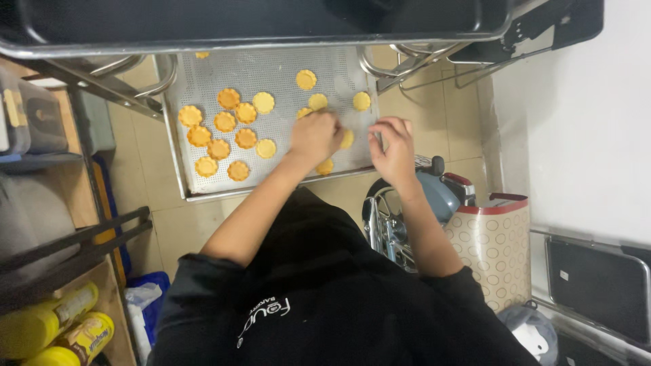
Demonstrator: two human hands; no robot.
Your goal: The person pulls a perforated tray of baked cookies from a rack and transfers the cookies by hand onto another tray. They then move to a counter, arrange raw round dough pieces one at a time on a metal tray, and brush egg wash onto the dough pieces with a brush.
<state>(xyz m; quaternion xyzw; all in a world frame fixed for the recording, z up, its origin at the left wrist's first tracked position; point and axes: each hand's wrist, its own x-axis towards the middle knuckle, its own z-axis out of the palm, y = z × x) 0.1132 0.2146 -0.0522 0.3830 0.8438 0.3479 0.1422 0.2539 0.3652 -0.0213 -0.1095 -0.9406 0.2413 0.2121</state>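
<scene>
Directly under the left hand (315, 135), whose grip is curled down onto the perforated tray (271, 71), a round yellow pastry disc (346, 139) peeks out just right of its fingertips, nearer this hand than the right hand (393, 146), which hovers half-curled and seemingly empty over the tray's right edge.

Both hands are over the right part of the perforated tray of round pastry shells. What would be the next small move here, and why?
Probably the left hand sets down or nudges the shell at its fingertips into line. The shells on the left of the tray sit in a tight cluster, while those on the right lie scattered. The right hand hovers at the tray's right edge; whether it holds anything cannot be told.
</scene>
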